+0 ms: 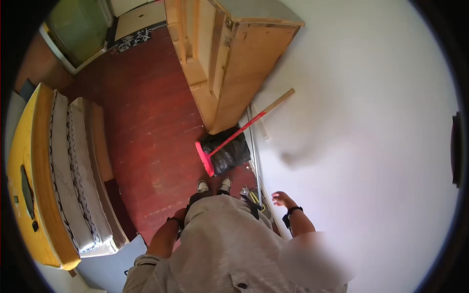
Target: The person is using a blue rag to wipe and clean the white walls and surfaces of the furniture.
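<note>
My right hand (281,198) is raised beside the white wall, its fingers loosely bent and apart, with nothing seen in it. Partly covered by my light shirt, my left hand (180,215) hangs low at my side; its fingers are hidden. Ahead of my feet, a broom (239,131) with a pink head and a red and wooden handle leans against the wall. Its head rests by a black plastic bag (227,151). Closest to my right hand are a grey metal pole (255,161) leaning on the wall and some yellow-handled tools (254,197) on the floor.
A tall wooden cabinet (249,63) stands against the wall beyond the bag. On the left, several mattresses (73,171) are propped on edge, the outer one yellow. The red floor (151,127) runs back to a patterned mat (134,40) and a glazed door (78,29).
</note>
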### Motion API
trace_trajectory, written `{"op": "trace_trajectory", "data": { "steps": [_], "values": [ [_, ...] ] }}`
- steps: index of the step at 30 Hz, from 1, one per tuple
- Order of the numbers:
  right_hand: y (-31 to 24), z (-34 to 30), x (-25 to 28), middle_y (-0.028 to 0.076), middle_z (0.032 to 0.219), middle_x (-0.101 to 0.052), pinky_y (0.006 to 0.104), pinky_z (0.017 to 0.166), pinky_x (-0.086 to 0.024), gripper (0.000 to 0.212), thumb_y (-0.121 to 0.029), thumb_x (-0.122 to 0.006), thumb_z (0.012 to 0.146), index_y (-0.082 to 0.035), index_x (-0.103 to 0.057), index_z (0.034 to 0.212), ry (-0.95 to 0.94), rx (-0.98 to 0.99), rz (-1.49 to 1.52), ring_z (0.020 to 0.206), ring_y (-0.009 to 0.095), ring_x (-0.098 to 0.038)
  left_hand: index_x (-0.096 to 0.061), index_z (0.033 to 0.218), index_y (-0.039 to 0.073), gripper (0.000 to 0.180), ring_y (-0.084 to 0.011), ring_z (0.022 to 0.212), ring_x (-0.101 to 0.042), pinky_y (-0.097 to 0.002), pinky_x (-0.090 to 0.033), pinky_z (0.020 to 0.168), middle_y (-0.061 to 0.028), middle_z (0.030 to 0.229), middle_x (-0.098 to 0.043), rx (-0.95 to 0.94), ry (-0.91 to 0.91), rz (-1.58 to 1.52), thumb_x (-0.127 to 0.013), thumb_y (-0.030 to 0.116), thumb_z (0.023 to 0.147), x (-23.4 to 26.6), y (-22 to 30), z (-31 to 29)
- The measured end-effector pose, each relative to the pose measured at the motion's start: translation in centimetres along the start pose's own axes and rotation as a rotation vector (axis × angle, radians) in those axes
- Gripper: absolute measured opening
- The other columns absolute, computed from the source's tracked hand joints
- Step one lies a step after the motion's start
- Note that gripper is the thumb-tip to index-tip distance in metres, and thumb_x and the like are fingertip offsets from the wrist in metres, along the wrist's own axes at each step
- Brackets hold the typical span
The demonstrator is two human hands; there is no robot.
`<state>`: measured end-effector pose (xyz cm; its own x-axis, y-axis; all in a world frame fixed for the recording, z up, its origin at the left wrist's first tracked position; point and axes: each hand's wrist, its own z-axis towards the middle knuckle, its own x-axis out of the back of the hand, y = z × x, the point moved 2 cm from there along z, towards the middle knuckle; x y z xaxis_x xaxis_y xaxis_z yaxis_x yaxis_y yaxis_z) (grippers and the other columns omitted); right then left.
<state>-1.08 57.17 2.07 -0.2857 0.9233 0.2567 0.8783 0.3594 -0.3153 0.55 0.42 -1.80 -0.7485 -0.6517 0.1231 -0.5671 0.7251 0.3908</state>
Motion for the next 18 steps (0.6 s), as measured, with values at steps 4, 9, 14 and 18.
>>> {"op": "trace_trajectory", "data": {
  "steps": [4, 9, 14, 18],
  "values": [
    [-4.7, 2.4, -4.1, 0.004, 0.091, -0.065, 0.0271, 0.058, -0.050, 0.017, -0.008, -0.055, 0.093, -0.011, -0.062, 0.107, -0.081, 0.146, 0.042, 0.072, 0.017, -0.065, -0.058, 0.130, 0.009, 0.045, -0.0330, 0.119, -0.057, -0.0410, -0.045, 0.097, -0.0197, 0.126, -0.062, -0.054, 0.060, -0.235, -0.047, 0.039, 0.097, -0.7, -3.4, -0.4],
    [-12.5, 4.2, -8.3, 0.012, 0.091, -0.070, 0.0301, 0.058, -0.053, 0.026, -0.014, -0.057, 0.091, -0.004, -0.063, 0.115, -0.073, 0.340, -0.270, 0.068, 0.019, -0.068, -0.059, 0.128, 0.008, 0.044, -0.0317, 0.115, -0.059, -0.0406, -0.046, 0.096, -0.0188, 0.123, -0.064, -0.109, 0.108, -0.277, -0.047, 0.038, 0.098, -4.2, -9.4, -2.0],
    [-15.8, 8.2, -10.6, 0.009, 0.087, -0.071, 0.0309, 0.060, -0.053, 0.026, -0.018, -0.058, 0.090, -0.005, -0.066, 0.111, -0.120, 0.717, -0.596, 0.070, 0.019, -0.068, -0.061, 0.125, 0.008, 0.042, -0.0305, 0.111, -0.060, -0.0401, -0.046, 0.095, -0.0179, 0.119, -0.066, -0.172, 0.246, -0.356, -0.046, 0.037, 0.098, -7.2, -10.2, -2.9],
    [-17.4, 14.4, -14.9, 0.007, 0.087, -0.071, 0.0297, 0.057, -0.052, 0.027, -0.020, -0.056, 0.092, -0.008, -0.065, 0.114, -0.247, 0.848, -1.008, 0.067, 0.016, -0.066, -0.062, 0.124, 0.008, 0.041, -0.0294, 0.108, -0.062, -0.0398, -0.047, 0.094, -0.0172, 0.117, -0.067, -0.166, 0.438, -0.485, -0.046, 0.036, 0.098, -10.6, -11.1, -4.8]
  ]
}}
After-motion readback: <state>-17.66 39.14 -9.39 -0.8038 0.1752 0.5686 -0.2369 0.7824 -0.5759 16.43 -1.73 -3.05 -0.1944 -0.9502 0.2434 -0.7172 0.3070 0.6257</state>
